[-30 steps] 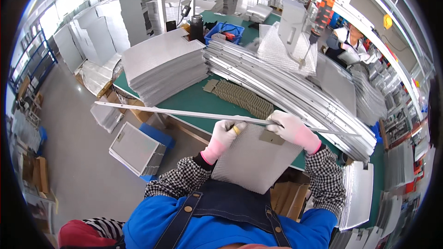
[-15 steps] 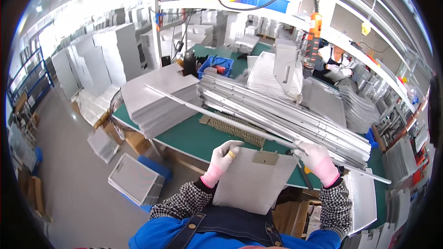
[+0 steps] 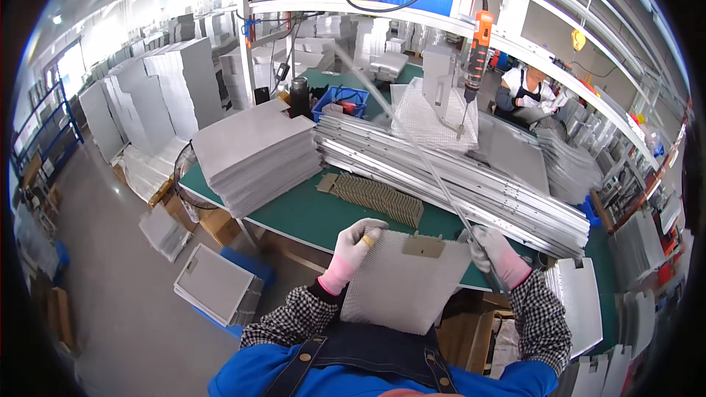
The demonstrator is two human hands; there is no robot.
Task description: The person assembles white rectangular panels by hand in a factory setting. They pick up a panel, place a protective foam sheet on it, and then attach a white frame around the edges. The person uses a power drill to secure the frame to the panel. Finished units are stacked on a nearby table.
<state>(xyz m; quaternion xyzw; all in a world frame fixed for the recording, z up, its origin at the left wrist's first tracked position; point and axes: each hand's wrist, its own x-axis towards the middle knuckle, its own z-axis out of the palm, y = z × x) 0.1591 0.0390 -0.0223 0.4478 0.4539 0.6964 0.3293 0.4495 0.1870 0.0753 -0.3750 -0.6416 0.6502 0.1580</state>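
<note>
A silver mesh-textured panel (image 3: 401, 290) leans against my lap, with a small tan plate (image 3: 423, 248) on its upper edge. My left hand (image 3: 353, 252), in a white and pink glove, is closed on the panel's upper left corner. A long thin metal strip (image 3: 435, 169) slants across the bench, its far end up beyond the blue basket. My right hand (image 3: 500, 256), gloved the same way, is closed around the strip's near end, beside the panel's upper right corner. Whether the right fingers also touch the panel, I cannot tell.
On the green bench (image 3: 283, 213) are a stack of grey panels (image 3: 254, 151), a row of tan plates (image 3: 379, 200), a bundle of aluminium rails (image 3: 456, 176) and a blue basket (image 3: 342, 101). An orange power screwdriver (image 3: 479, 48) hangs above. A co-worker (image 3: 531, 92) sits at far right.
The metal strip has turned in my right hand. Its far end has swung from above the grey stack away from me and to the right. My left hand keeps its hold on the panel.
</note>
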